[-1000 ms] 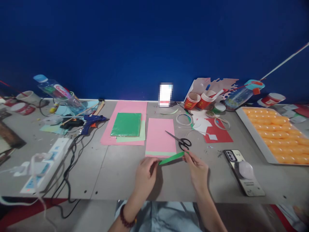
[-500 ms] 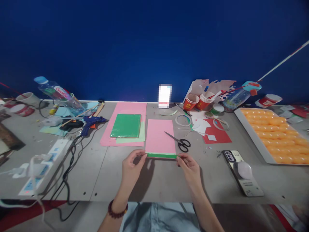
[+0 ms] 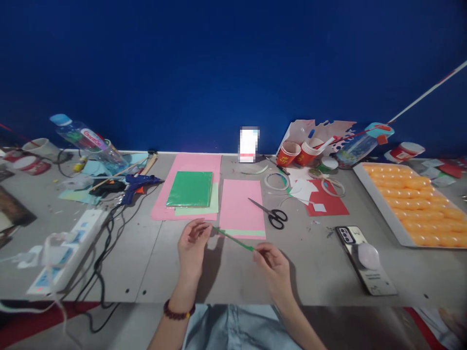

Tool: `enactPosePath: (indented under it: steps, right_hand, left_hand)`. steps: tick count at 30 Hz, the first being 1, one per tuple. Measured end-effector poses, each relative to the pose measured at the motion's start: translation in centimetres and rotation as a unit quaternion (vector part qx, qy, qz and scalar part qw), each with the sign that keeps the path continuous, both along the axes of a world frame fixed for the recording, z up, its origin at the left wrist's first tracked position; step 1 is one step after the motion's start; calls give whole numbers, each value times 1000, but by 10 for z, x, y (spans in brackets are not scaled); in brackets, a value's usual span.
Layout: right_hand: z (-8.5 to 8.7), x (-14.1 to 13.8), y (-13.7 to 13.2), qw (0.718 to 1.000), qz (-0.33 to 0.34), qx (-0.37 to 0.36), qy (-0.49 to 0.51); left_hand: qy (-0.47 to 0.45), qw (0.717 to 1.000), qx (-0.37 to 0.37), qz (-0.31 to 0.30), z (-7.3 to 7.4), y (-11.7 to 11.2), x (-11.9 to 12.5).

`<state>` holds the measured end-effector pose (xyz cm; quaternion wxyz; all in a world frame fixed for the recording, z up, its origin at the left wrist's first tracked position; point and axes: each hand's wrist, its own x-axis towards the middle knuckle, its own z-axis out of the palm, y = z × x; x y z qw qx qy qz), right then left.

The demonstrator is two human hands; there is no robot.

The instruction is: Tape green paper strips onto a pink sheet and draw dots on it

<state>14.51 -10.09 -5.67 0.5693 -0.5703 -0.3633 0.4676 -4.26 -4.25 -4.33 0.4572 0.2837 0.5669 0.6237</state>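
Observation:
A narrow green paper strip [image 3: 233, 238] is stretched between my two hands, just above the grey table [image 3: 153, 262]. My left hand [image 3: 192, 241] pinches its left end, and my right hand [image 3: 273, 266] pinches its right end, lower and nearer to me. The strip slants down to the right and shows almost edge-on. Just beyond it lies a pink sheet [image 3: 241, 203] with a pale green band along its near edge. Black scissors [image 3: 270, 214] rest on that sheet's right side.
A green pad [image 3: 190, 188] lies on a larger pink sheet at centre left. A glue gun [image 3: 138, 183], cables and a power strip [image 3: 69, 248] crowd the left. Red paper cups [image 3: 301, 151], tape rings, a phone [image 3: 365, 257] and a tray of orange balls [image 3: 416, 204] stand right.
Both hands have shifted left with the strip. It was level along the pink sheet's near edge; now it tilts, the right end lower and closer to me.

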Motion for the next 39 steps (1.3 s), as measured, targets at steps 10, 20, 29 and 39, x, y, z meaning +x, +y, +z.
enactPosePath:
  steps: [10,20,29,39]
  right_hand:
    - [-1,-2,-4,999,-22,15,-20]
    - [-2,13,6,999,-38,-5,-29]
    - [-3,25,19,998,-54,-5,-35]
    - [-6,27,24,978,-32,12,-205]
  left_hand:
    - [-21,999,27,-13,3,-3,2]
    - [134,986,33,-97,3,-8,0]
    - [127,977,-22,-168,6,1,-3]
    - [136,965,-49,-220,-6,14,-13]
